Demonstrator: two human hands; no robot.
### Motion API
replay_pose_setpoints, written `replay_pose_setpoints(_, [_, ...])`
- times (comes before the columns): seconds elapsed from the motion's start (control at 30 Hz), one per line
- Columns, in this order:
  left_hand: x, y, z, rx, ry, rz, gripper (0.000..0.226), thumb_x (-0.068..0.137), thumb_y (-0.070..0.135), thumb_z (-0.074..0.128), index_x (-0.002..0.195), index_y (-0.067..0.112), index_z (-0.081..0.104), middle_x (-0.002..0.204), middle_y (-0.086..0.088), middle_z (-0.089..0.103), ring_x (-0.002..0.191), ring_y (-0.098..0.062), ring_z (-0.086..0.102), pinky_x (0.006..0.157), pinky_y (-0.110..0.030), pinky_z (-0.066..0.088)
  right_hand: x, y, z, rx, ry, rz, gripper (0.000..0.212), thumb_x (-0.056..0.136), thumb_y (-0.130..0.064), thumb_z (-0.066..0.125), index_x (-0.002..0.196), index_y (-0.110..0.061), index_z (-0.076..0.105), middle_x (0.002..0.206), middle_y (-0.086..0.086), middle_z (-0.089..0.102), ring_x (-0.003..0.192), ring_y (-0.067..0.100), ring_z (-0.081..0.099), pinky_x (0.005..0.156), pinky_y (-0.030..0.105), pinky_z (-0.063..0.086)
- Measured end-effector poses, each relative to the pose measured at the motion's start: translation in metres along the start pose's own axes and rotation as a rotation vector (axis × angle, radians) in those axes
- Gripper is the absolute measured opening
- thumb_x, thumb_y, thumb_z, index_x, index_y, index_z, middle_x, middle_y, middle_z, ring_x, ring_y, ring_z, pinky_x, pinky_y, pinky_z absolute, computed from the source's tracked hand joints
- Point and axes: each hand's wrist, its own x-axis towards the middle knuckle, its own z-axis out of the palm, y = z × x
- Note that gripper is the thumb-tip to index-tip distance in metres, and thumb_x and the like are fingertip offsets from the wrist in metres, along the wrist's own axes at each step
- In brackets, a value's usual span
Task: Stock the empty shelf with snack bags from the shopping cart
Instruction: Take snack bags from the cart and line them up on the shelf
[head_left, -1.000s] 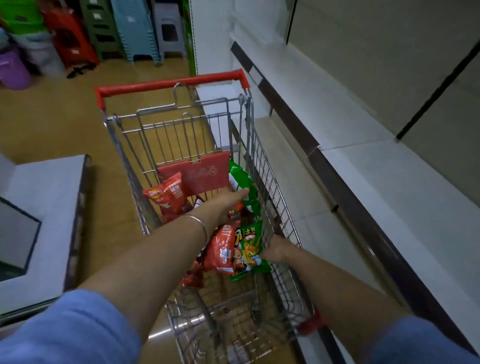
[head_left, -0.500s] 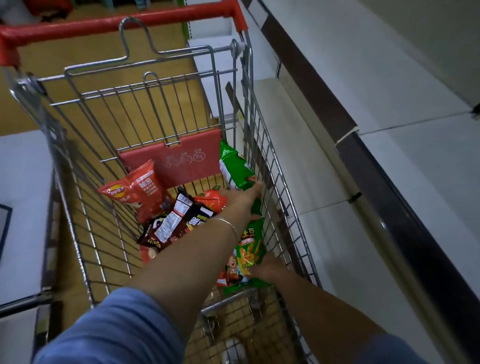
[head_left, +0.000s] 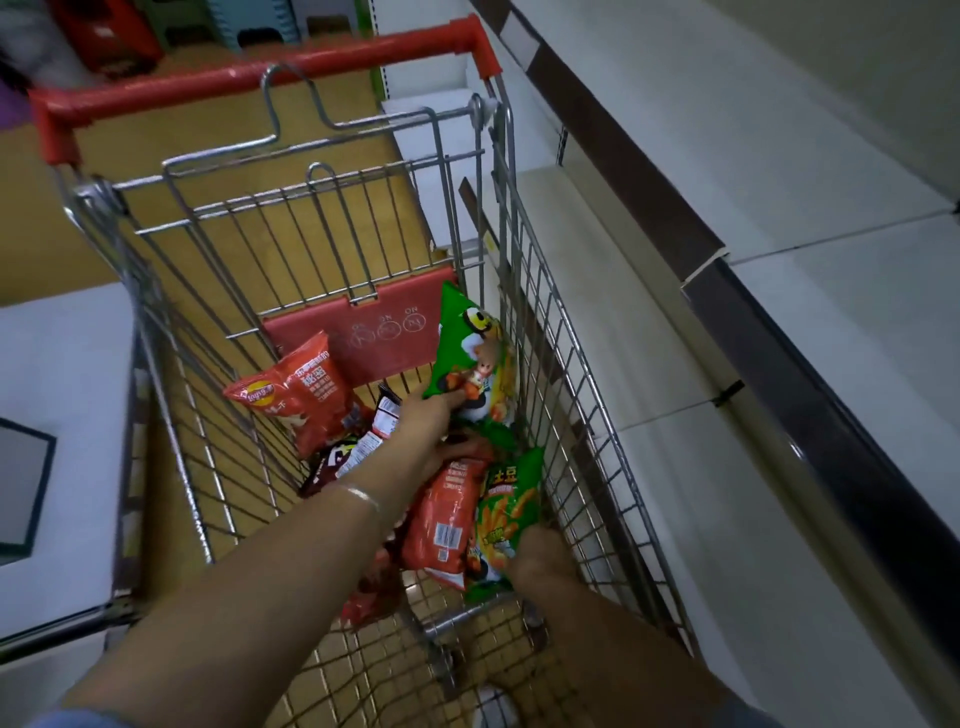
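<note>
At left of centre, a red chip bag (head_left: 298, 400) is leaning on the shopping cart (head_left: 332, 218) wall. In mid-frame the left hand (head_left: 434, 431), which half a second ago was only touching it, is now pinching the lower edge of a green snack bag (head_left: 470, 366) and tipping it upright. Lower right of centre, the right hand (head_left: 540, 558) is gripping a green bag of fries (head_left: 506, 512) and a red bag (head_left: 447, 519) together. At right, the white shelf (head_left: 779, 156) is standing bare, so stocking looks imminent.

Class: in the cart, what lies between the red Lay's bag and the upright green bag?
In the head view, a dark snack bag and the left hand, gripping the green bag, beside the Lay's bag.
</note>
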Motion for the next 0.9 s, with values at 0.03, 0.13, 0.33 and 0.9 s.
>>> replay_pose_setpoints(0.03, [-0.009,0.001,-0.014,-0.007,-0.041,-0.026,0.025,0.097,0.01,0.06,0.122,0.009,0.058,0.112,-0.014,0.066,0.107,-0.034,0.064,0.083,-0.057,0.057,-0.009,-0.003,-0.003,0.0,0.005,-0.021,0.042,0.089,-0.03,0.071,0.122,-0.007,0.062,0.127,0.013,0.061,0.115,0.03,0.059,0.094,0.033,0.049])
replay_pose_setpoints(0.13, [-0.04,0.007,-0.059,0.027,-0.141,-0.005,0.016,0.097,0.012,0.06,0.111,0.005,0.064,0.105,-0.013,0.068,0.101,-0.03,0.066,0.07,-0.049,0.059,-0.044,-0.008,-0.027,-0.056,0.046,-0.087,0.041,0.085,-0.036,0.075,0.117,-0.011,0.065,0.12,0.008,0.065,0.11,0.026,0.062,0.087,0.031,0.051])
replay_pose_setpoints(0.33, [-0.126,0.039,-0.112,-0.009,-0.259,0.045,0.01,0.093,0.019,0.06,0.097,0.011,0.063,0.092,-0.007,0.06,0.084,-0.024,0.056,0.059,-0.043,0.054,-0.159,-0.004,-0.095,-0.056,0.243,-0.16,0.043,0.087,-0.04,0.071,0.113,-0.007,0.064,0.117,0.015,0.066,0.103,0.029,0.063,0.079,0.032,0.05])
replay_pose_setpoints(0.9, [-0.449,0.109,-0.015,0.33,-0.767,0.325,0.051,0.076,0.036,0.074,0.11,-0.001,0.065,0.083,-0.018,0.075,0.062,-0.028,0.072,0.059,-0.038,0.062,-0.626,0.205,-0.149,0.272,0.984,-0.118,0.007,0.089,-0.02,0.071,0.089,-0.014,0.068,0.08,0.001,0.064,0.069,0.011,0.058,0.055,0.021,0.04])
